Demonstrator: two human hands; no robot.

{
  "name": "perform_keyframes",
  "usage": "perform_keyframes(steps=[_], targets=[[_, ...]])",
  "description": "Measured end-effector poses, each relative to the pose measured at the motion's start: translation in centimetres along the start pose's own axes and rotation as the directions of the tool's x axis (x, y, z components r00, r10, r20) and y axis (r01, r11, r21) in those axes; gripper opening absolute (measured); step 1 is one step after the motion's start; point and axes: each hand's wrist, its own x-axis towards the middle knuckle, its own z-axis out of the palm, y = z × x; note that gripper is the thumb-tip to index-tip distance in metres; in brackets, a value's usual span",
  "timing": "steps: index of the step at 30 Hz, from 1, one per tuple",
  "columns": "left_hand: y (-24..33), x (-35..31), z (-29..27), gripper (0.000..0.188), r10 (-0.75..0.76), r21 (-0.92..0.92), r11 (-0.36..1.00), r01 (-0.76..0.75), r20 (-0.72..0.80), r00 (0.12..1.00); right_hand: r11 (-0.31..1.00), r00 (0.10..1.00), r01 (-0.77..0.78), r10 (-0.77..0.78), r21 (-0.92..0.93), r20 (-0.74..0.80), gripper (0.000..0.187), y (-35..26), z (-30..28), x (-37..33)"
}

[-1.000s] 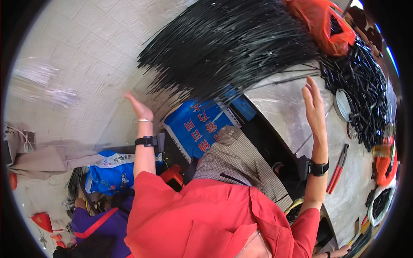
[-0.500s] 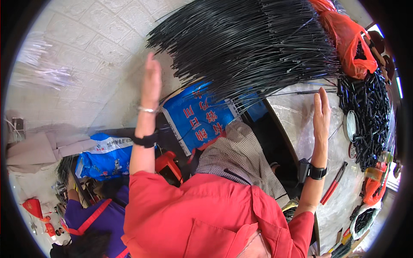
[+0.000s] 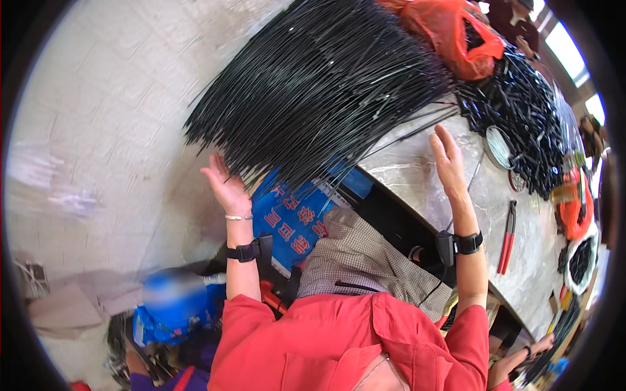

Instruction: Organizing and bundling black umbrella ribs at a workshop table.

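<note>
A broad, loose bundle of thin black strips [image 3: 313, 85] fills 12 o'clock in the view, its near ends fanning down past the edge of the tabletop [image 3: 541, 260]. At 9 o'clock the left hand [image 3: 228, 186] lies palm up beside these ends, fingers spread and gripping nothing; whether it touches the strips cannot be told. Between 2 and 3 o'clock the right hand [image 3: 448, 159] is raised near the tabletop, fingers extended, empty and apart from the bundle. Under the strips' near ends, close to the centre, shows a blue printed sack [image 3: 283, 221]. At 1 o'clock an orange-red plastic bag [image 3: 450, 39] adjoins the bundle; at 2 o'clock lies a heap of short black pieces [image 3: 521, 111]. Past 3 o'clock rest red-handled pliers [image 3: 506, 241]; at 4 o'clock, a co-worker's hand [image 3: 542, 343].
</note>
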Motion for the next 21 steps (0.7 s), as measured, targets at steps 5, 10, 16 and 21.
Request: perform_keyframes(steps=[5, 10, 16, 21], targets=[[-0.2, 1.0, 3.3, 0.069, -0.055, 0.024, 0.998, 0.052, 0.146, 0.988, 1.000, 0.999, 0.010, -0.010, 0.011, -0.043, 0.054, 1.1, -0.8, -0.1], [-0.9, 2.7, 0.7, 0.071, 0.035, 0.172, 0.983, -0.065, 0.171, 0.985, 0.999, 0.999, 0.023, -0.024, -0.033, -0.030, 0.054, 2.6, -0.3, 0.0], [0.4, 10.7, -3.2, 0.084, 0.149, 0.063, 0.989, -0.136, -0.368, 0.918, 0.997, 0.999, -0.027, 0.029, 0.074, -0.028, 0.053, 2.7, -1.1, -0.4], [1.2, 15.8, -2.3, 0.092, 0.109, -0.081, 0.990, -0.117, -0.091, 0.990, 0.997, 0.999, -0.049, 0.049, 0.052, -0.003, 0.052, 2.7, -1.7, -0.4]])
